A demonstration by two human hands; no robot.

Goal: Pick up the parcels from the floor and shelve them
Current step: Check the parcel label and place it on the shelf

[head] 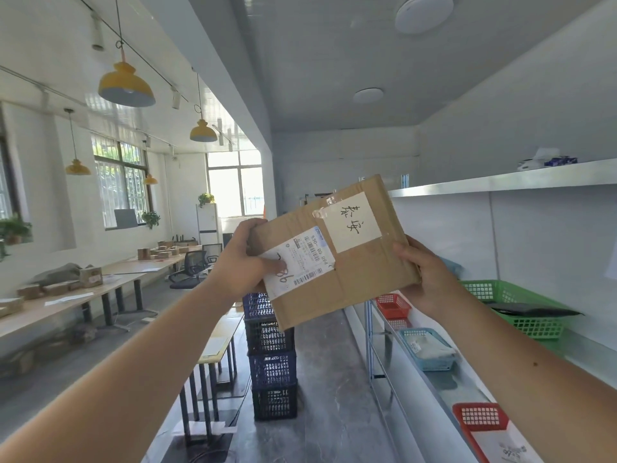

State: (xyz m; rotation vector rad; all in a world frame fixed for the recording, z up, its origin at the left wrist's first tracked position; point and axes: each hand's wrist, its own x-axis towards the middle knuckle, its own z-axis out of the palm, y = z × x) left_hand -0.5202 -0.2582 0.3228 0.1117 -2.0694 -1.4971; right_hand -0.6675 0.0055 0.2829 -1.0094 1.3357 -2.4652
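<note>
Head view, nearest first: my left forearm (133, 362) and right forearm (534, 379) ran up from the bottom corners, both stretched out ahead of me. And there it was, the parcel (350, 289), up in the air at chest height between my hands, well off the floor, just left of the shelf (500, 182).

My left hand (240, 259) gripped its left edge, thumb flat across the shipping label (300, 262), fingers wrapped out of sight behind. My right hand (430, 279) held the lower right corner, fingers curled round the back. Two hands at opposite ends, I'd say, to keep a flat box steady and turned face-up so I could read it before choosing a spot.

The parcel itself: a flat brown cardboard box, tilted, its right end higher. Clear tape ran over the seams. The printed label carried barcodes and a handwritten number; above it sat a white note (352, 222) with two handwritten characters, taped at one corner.

Beyond my right hand a green basket (534, 325) waited on the lower board, a likely home. Stacked blue crates (272, 362) stood behind the box.
</note>
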